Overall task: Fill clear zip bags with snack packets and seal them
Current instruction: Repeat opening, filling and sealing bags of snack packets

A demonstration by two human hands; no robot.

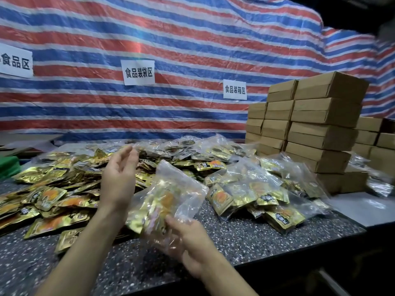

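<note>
A clear zip bag with gold snack packets inside is lifted above the speckled table. My right hand grips its lower end from beneath, thumb on top of the plastic. My left hand is raised just left of the bag, fingers straight and apart from it, holding nothing. A heap of loose gold snack packets covers the table on the left. Filled clear bags lie piled on the right and at the back.
Stacked brown cardboard boxes stand at the right rear. A striped red, white and blue tarp with paper signs hangs behind. A green object sits at the far left. The table's front edge runs close to me.
</note>
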